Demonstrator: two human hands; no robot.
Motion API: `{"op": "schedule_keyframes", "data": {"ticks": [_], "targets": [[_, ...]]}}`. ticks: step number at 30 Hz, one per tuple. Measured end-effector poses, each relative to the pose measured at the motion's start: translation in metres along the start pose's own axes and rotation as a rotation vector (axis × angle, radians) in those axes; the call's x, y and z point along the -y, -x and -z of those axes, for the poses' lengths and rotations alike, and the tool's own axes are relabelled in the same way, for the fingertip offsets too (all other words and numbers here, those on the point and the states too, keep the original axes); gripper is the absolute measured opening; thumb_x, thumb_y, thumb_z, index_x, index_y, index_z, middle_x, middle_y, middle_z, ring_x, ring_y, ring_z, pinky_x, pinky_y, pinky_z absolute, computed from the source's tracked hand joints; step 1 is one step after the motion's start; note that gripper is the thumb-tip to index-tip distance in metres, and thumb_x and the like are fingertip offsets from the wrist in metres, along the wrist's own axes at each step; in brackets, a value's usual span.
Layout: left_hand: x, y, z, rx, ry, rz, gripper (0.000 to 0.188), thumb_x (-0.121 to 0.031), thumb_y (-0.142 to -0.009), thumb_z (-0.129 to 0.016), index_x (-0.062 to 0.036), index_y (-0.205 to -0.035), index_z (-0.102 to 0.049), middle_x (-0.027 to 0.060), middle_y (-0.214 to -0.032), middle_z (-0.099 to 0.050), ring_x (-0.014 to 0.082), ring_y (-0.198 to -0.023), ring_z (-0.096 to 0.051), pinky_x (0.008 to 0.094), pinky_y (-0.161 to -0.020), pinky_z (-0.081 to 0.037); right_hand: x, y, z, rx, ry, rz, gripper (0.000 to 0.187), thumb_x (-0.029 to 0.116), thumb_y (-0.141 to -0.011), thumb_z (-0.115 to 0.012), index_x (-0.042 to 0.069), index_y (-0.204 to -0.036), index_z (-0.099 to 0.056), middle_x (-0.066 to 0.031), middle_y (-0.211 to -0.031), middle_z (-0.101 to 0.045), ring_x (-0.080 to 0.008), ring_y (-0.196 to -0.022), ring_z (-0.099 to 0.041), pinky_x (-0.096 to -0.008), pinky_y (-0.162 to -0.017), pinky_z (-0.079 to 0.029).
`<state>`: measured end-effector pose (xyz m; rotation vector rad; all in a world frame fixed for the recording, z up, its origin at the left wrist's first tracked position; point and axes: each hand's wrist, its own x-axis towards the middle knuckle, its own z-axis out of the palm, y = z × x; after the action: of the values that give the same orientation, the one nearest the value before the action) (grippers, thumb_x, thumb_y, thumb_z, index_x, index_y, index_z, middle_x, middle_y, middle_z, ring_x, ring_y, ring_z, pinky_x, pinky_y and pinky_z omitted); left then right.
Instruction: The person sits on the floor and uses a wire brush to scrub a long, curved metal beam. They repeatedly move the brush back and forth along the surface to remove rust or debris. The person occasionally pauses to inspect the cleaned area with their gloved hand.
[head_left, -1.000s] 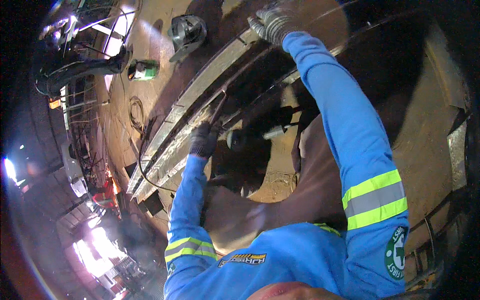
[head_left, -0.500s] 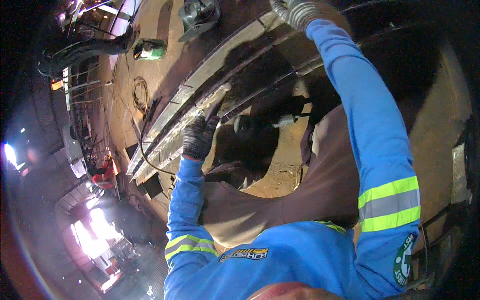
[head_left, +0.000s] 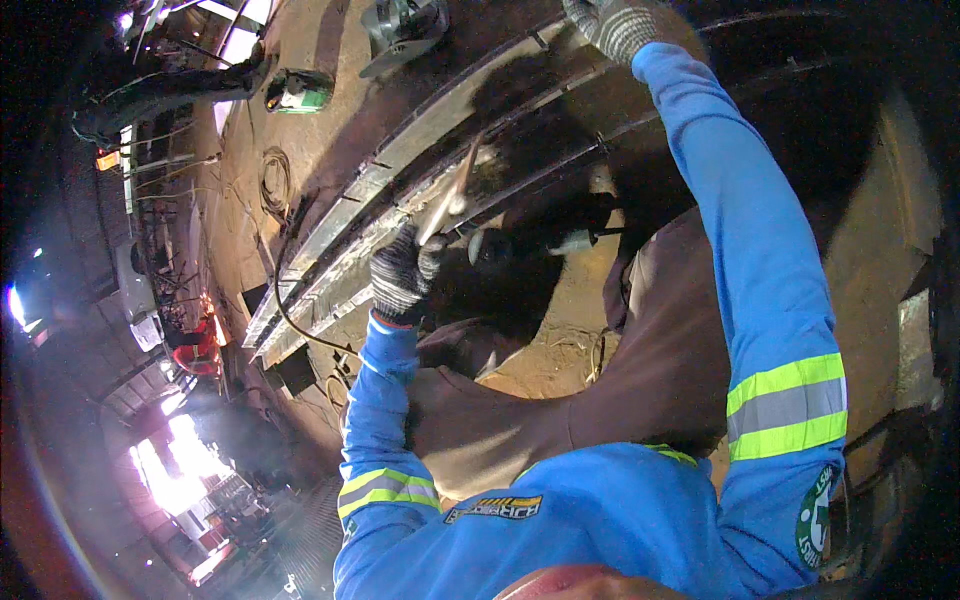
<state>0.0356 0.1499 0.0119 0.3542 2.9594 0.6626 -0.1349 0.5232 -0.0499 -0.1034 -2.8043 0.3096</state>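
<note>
My left hand point(head_left: 402, 270), in a striped grey knit glove, is closed around a slim stick-like tool point(head_left: 440, 215). The tool is pale near the glove and points up and away over long steel beams point(head_left: 400, 150); its exact kind does not show. My right hand point(head_left: 618, 32), gloved the same way, reaches far forward to the far part of the beams at the upper picture edge. Its fingertips are partly cut off there, so its grip is unclear. On the ground by my knees lies a dark power tool point(head_left: 490, 246) with a round end, mostly in shadow.
A grey welding mask point(head_left: 405, 30) and a green-and-white box point(head_left: 300, 92) sit beyond the beams. Coiled cable point(head_left: 275, 180) lies on the floor; a hose point(head_left: 290, 318) bends past the beams' near end. Left, a dark-clothed person point(head_left: 170, 100) and one in red point(head_left: 198, 352) appear near orange sparks.
My left hand has turned a little, and its tool now tilts farther upward into the light. My right hand has shifted slightly to the right and down.
</note>
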Motion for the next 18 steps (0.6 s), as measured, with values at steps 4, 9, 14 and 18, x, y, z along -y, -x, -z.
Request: {"op": "schedule_keyframes", "data": {"ticks": [4,9,14,18], "targets": [[0.008,0.002,0.010,0.049,0.016,-0.224,0.043,-0.045,-0.081,-0.060,-0.0028,-0.087,-0.063,0.0185,-0.066,-0.060,0.0360,-0.060,-0.060,0.0401,-0.052,-0.045,0.008,-0.001,0.017,0.139,-0.059,-0.005,0.047,0.046,-0.087,-0.039,0.007,-0.093,-0.065,-0.0195,-0.103,-0.062,-0.0372,-0.100,-0.055,-0.0452,-0.096,-0.037],[0.043,0.006,-0.007,0.059,-0.344,0.072,0.042,-0.044,-0.083,-0.059,-0.0020,-0.082,-0.064,0.0230,-0.066,-0.058,0.0406,-0.065,-0.059,0.0450,-0.053,-0.044,0.016,-0.004,0.000,0.137,-0.079,0.035,0.046,0.045,-0.087,-0.039,0.008,-0.098,-0.064,-0.0176,-0.108,-0.061,-0.0350,-0.104,-0.054,-0.0420,-0.099,-0.035],[-0.002,0.008,0.005,-0.022,0.086,-0.071,0.041,-0.042,-0.082,-0.062,-0.0015,-0.079,-0.061,0.0204,-0.063,-0.058,0.0349,-0.057,-0.060,0.0393,-0.050,-0.044,0.011,0.000,0.018,0.216,-0.045,-0.020,0.049,0.044,-0.090,-0.033,0.008,-0.107,-0.062,-0.0166,-0.117,-0.057,-0.0338,-0.110,-0.052,-0.0430,-0.099,-0.035],[0.108,0.014,-0.019,0.208,-0.428,0.097,0.043,-0.041,-0.088,-0.052,-0.0003,-0.099,-0.062,0.0212,-0.065,-0.058,0.0350,-0.062,-0.060,0.0421,-0.051,-0.043,0.014,-0.014,0.001,0.242,-0.085,0.022,0.049,0.044,-0.089,-0.036,0.007,-0.108,-0.061,-0.0178,-0.118,-0.056,-0.0345,-0.110,-0.051,-0.0431,-0.100,-0.035]]}}
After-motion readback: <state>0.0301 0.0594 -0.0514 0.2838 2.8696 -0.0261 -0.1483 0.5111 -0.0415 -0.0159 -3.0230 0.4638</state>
